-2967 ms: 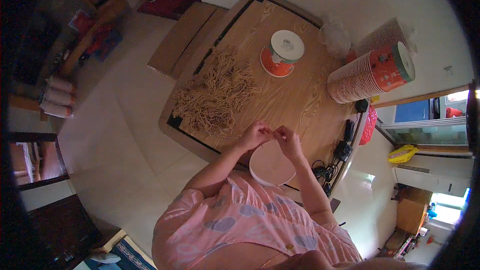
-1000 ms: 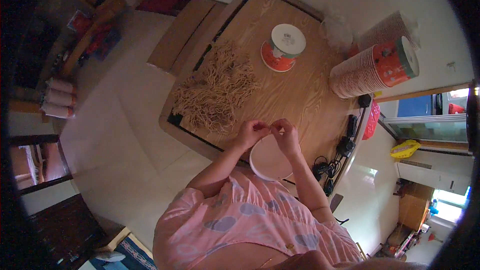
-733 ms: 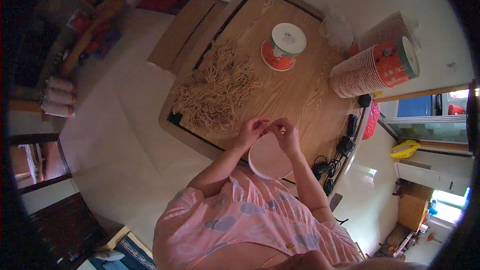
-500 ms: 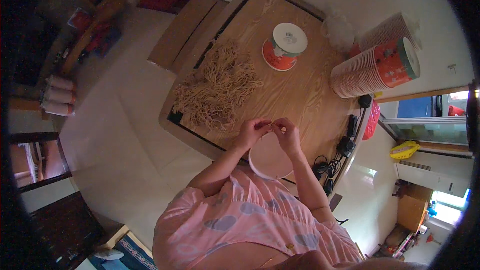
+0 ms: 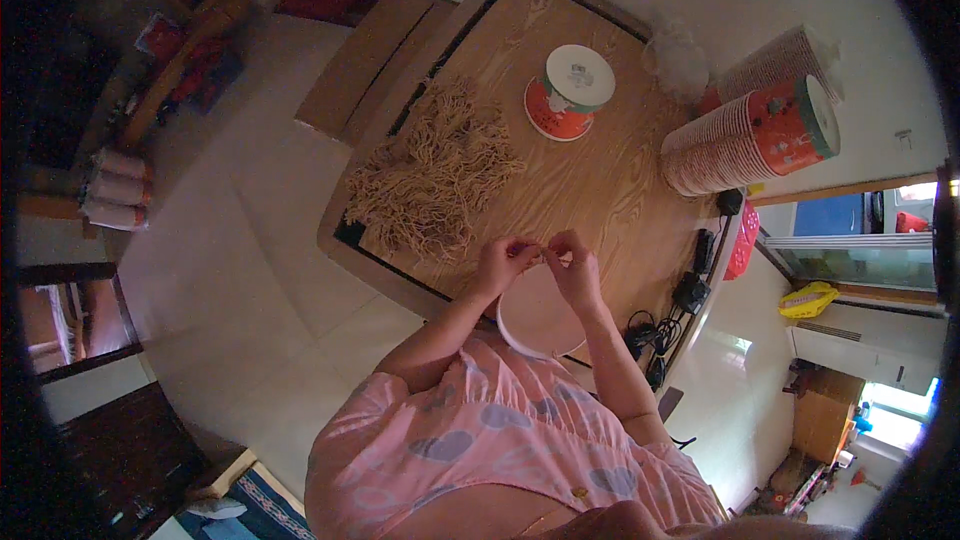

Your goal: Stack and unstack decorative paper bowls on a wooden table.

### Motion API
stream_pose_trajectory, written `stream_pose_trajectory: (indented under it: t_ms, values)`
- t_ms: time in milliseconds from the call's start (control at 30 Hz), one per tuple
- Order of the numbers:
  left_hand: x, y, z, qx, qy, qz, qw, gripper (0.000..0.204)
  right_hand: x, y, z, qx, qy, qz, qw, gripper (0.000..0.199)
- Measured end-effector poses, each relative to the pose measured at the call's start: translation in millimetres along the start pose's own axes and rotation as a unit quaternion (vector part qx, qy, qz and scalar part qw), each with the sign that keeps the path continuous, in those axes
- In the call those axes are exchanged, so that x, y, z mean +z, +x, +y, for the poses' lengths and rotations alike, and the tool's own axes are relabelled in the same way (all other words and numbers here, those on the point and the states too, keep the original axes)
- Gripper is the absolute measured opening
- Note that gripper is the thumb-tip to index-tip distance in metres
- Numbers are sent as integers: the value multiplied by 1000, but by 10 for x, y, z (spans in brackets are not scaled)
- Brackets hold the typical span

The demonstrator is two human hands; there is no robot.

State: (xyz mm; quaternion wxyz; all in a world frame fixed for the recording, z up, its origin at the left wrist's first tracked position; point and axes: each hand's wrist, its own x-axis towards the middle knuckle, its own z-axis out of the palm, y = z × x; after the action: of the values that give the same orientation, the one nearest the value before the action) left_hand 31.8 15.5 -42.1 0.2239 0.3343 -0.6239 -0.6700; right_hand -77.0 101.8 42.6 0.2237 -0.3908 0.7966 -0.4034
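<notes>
A round paper bucket (image 5: 542, 318) with a pale inside rests mouth up against my body at the table's near edge. At its far rim my left hand (image 5: 507, 267) and my right hand (image 5: 574, 274) meet, fingertips almost touching. Both are closed in a pinch on a short bit of thin tan cord, mostly hidden by the fingers. Left of them lies a loose heap of tan twisted cords (image 5: 435, 175). Farther off, a red and green paper bucket (image 5: 580, 75) stands upside down, its white base up.
Long nested stacks of paper buckets (image 5: 750, 135) lie at the table's right side, beside a clear plastic bag (image 5: 677, 65). Black cables and adapters (image 5: 655, 340) sit along the right edge. A cardboard box (image 5: 375, 60) adjoins the table's far left side.
My fingers have shifted slightly at the bucket's far rim, with the fingertips a little farther apart. The bucket and the cord heap stay in place.
</notes>
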Motion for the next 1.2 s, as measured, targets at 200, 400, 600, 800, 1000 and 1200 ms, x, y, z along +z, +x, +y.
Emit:
stream_pose_trajectory:
  t_ms: [200,400,600,800,1000,1200]
  values:
    - [-13,18,124,-67,-59,-27,996,16,-29,-17,-19,-88,-99,11,991,12]
    - [-31,21,34,-65,-35,-22,997,16,18,-9,11,-105,-103,32,989,10]
    - [-49,-14,202,-100,-85,-31,991,16,-6,3,-31,-66,-87,34,993,9]
    - [-79,-24,267,-128,-159,-26,979,14,17,-2,72,-44,-72,5,996,9]
    - [-79,-49,377,-145,-188,-2,971,11,-38,21,12,-36,-38,-42,998,12]
    - [-90,-8,303,-147,-165,-48,974,9,-36,30,24,31,27,-67,997,14]
